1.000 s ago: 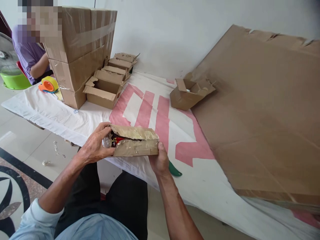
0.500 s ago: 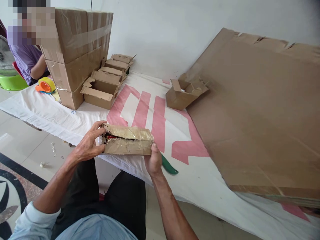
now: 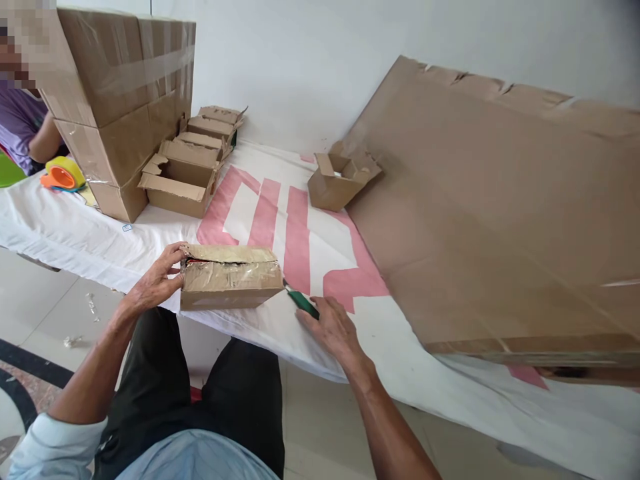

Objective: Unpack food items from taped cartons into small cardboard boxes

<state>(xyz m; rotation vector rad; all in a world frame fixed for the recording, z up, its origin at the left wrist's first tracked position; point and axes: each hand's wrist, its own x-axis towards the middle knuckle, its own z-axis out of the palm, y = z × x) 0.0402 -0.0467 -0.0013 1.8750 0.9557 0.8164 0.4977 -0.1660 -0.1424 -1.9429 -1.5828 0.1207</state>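
Observation:
A small taped cardboard box (image 3: 230,275) sits at the near edge of the cloth-covered table. Its top flaps have a ragged gap along the seam, with a bit of red showing inside. My left hand (image 3: 160,280) grips the box's left end, fingers at the top corner and thumb on the near side. Just right of the box lies a green-handled knife (image 3: 303,303), pointing toward the box; only a short part of its blade shows. My right hand (image 3: 334,328) closes its thumb and fingers on the rear of the handle.
Several opened cardboard boxes (image 3: 175,187) stand beside a tall taped carton stack (image 3: 120,113) at left. Another open box (image 3: 333,183) leans near a large cardboard sheet pile (image 3: 490,220) at right. A tape dispenser (image 3: 63,175) lies far left, near a seated person (image 3: 25,123).
My right hand has left the box and moved right onto the green knife handle. The box now rests lower, its near side showing more. The view has shifted slightly right.

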